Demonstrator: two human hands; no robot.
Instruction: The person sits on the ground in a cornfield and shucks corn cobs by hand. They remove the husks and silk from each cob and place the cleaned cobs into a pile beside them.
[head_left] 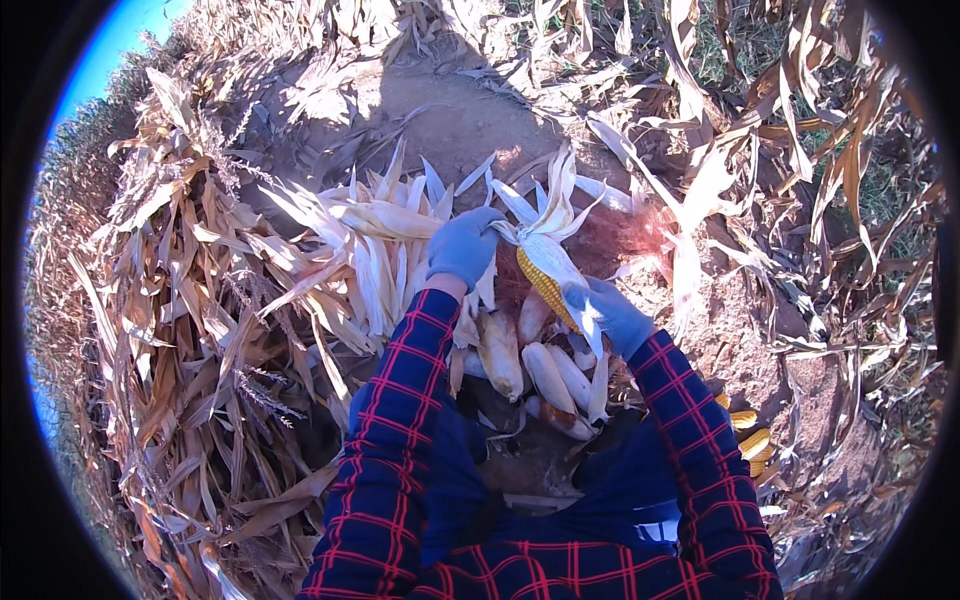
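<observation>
A half-bared ear of corn [541, 284] slants between my two gloved hands, its yellow kernels showing along one side. Pale husk leaves [546, 222] flare out from its upper end, and one strip still lies along the cob. My left hand [464, 246] is closed at the upper end, where the husk gathers; its fingertips are partly hidden. Around the lower end, my right hand [610, 316] grips the cob, with a husk strip by its fingers. Below lie several ears in their husks [549, 377], close in front of my body.
Loose pale husks [385, 235] are heaped beyond my left hand. A tall pile of dry corn stalks [210, 290] fills the left side. Reddish corn silk [640, 235] lies on the soil to the right. Bare yellow cobs [757, 447] rest beside my right forearm.
</observation>
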